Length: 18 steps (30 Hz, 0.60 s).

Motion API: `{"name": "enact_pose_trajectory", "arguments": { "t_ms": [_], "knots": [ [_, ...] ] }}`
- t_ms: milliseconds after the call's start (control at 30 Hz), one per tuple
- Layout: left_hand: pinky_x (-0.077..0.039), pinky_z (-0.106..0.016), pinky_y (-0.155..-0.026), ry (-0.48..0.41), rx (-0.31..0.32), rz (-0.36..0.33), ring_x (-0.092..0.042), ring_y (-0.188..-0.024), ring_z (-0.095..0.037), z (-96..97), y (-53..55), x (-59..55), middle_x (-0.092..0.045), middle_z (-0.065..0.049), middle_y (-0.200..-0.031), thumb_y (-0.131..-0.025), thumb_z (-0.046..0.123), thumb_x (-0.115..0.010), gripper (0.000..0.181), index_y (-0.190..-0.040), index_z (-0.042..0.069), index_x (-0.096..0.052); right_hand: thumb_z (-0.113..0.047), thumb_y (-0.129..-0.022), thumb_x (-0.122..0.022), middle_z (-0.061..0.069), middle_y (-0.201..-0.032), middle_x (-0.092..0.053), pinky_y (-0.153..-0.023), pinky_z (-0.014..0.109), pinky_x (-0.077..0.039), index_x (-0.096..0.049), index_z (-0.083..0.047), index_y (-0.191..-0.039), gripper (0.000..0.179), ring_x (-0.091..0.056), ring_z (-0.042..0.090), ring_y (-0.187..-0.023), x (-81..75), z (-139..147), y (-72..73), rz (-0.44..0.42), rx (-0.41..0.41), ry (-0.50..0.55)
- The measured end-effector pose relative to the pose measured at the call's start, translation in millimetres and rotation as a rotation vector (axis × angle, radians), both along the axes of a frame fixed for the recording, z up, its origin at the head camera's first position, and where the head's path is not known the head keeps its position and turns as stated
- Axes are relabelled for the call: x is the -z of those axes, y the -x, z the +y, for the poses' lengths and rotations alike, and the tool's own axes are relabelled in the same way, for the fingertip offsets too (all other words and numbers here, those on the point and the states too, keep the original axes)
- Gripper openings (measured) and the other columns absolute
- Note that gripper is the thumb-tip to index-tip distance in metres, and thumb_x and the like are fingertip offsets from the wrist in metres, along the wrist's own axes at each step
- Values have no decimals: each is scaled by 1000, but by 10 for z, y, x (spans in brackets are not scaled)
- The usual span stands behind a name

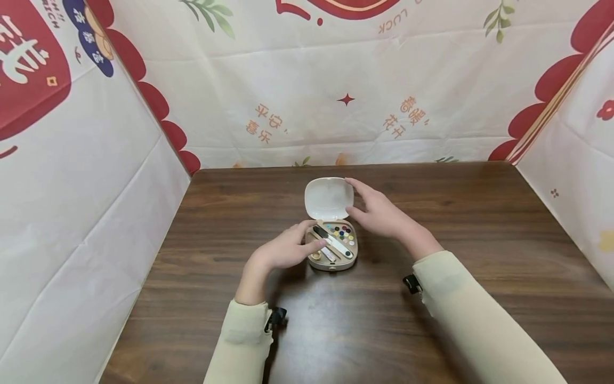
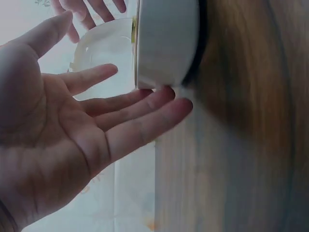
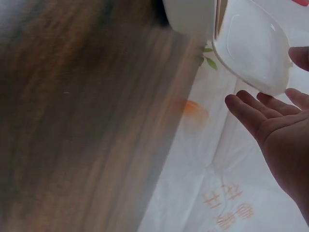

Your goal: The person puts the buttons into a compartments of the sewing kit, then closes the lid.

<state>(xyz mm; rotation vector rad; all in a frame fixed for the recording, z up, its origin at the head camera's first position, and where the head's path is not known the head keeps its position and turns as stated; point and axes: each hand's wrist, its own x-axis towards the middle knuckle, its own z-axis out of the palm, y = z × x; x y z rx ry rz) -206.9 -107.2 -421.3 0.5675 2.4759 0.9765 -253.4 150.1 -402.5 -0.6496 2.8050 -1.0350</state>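
A small cream sewing kit box [image 1: 356, 250] stands on the table, its white lid [image 1: 328, 198] raised at the back. Inside lie a slim white-and-black tool [image 1: 339, 246], several small coloured round pieces [image 1: 344, 232] and a gold ring-shaped piece [image 1: 315, 256]. My left hand [image 1: 287, 246] is at the box's left side, thumb over the near-left part; in the left wrist view, its straight fingertips [image 2: 178, 108] touch or nearly touch the box's side. At the lid's right edge is my right hand [image 1: 379, 213], fingers extended along it; whether the thumb presses the lid, I cannot tell.
The dark wood-grain table [image 1: 230, 213] carries the box near its back edge. A white printed cloth [image 1: 345, 128] hangs behind, and more cloth [image 1: 86, 229] flanks the left and right sides. Each sleeve has a small black device [image 1: 275, 318] at the cuff.
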Motion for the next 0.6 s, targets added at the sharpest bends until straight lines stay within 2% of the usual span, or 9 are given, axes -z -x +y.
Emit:
{"name": "enact_pose_trajectory", "arguments": {
  "t_ms": [67,133,267,333,467,600],
  "knots": [
    [-40,-46,-109,-19,0,0,-48,-134,-27,41,10,5,-49,-13,-145,-96,57,-50,72,-151,13,-33,-22,-97,-59,12,-158,-33,-108,50,-42,-17,-20,-158,74,-43,30,-140,28,48,-13,-29,11,41],
    [-40,-46,-110,-43,-32,26,-48,-134,-27,69,39,-4,-48,-14,-146,-96,56,-50,74,-152,11,-32,-21,-97,-59,12,-158,-32,-106,51,-44,-16,-21,-158,75,-44,30,-139,41,75,-24,-45,27,85],
    [-34,-46,-115,-103,-175,123,-39,-142,-28,137,120,-88,-39,-14,-154,-96,57,-49,78,-154,11,-25,-22,-98,-59,12,-156,-37,-103,52,-47,-19,-22,-157,72,-48,30,-136,48,83,-48,-68,67,142],
    [-33,-46,-116,-150,-229,149,-37,-143,-27,195,159,-127,-37,-13,-156,-97,60,-45,79,-156,15,-21,-22,-98,-58,13,-155,-39,-102,50,-48,-19,-20,-157,70,-50,31,-135,61,83,-67,-98,80,163],
    [-30,-45,-118,-216,-259,134,-33,-146,-25,322,192,-189,-28,-10,-161,-95,67,-38,85,-159,17,-12,-20,-99,-57,18,-152,-41,-102,47,-48,-18,-14,-158,71,-50,33,-134,87,57,-114,-148,77,231],
    [-20,-46,-122,-228,-272,124,-16,-152,-25,426,182,-242,-10,-7,-166,-93,72,-35,91,-159,18,-3,-18,-98,-58,19,-155,-36,-104,44,-47,-18,-10,-157,72,-48,34,-135,65,20,-148,-141,78,295]
  ]
}}
